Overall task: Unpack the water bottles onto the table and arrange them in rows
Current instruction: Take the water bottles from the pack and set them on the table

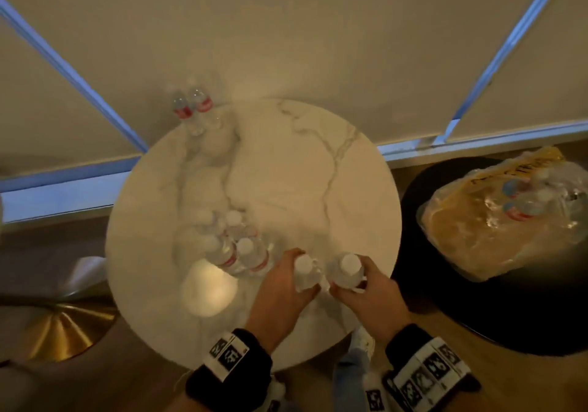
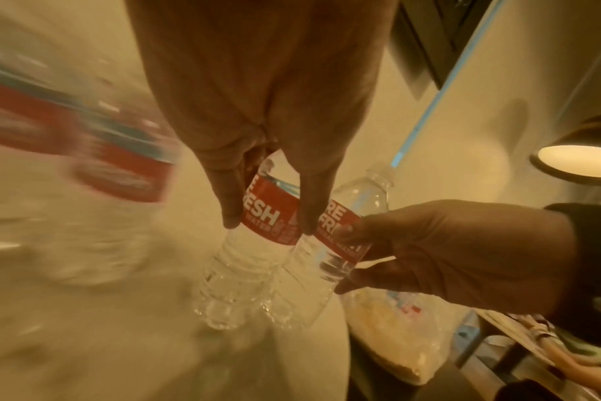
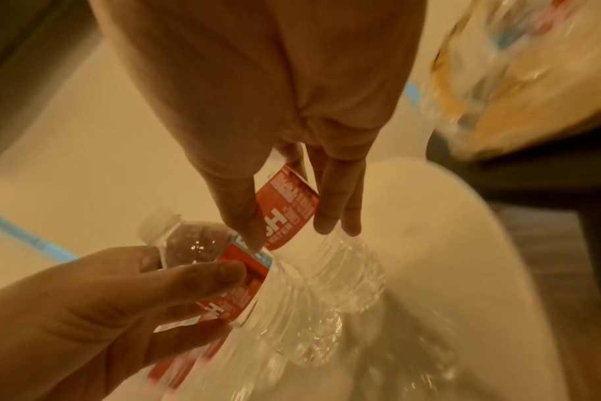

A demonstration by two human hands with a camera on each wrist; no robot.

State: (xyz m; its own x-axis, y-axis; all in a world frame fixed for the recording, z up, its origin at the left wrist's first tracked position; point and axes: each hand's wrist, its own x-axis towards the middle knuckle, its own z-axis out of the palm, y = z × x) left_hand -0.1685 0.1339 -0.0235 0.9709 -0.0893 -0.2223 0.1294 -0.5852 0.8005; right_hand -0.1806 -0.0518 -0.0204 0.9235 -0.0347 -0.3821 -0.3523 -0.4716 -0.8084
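Observation:
Near the front edge of a round white marble table [image 1: 318, 169], each hand holds a clear water bottle with a white cap and red label. My left hand [image 1: 297, 279] grips the left bottle [image 1: 304, 271] around its label [image 2: 261, 217]. My right hand [image 1: 345, 284] grips the right bottle [image 1: 348, 270] the same way [image 3: 288, 214]. Both bottles stand upright and side by side, almost touching; whether their bases rest on the table I cannot tell. A cluster of several bottles [image 1: 238, 246] stands just left of them. Two more bottles [image 1: 192, 106] stand at the far left rim.
A torn plastic-wrapped pack [image 1: 496, 220] with bottles inside lies on a black round surface [image 1: 445, 300] to the right of the table. A gold lamp base [image 1: 63, 329] sits on the floor at left. A bright light patch [image 1: 206, 287] glares on the tabletop.

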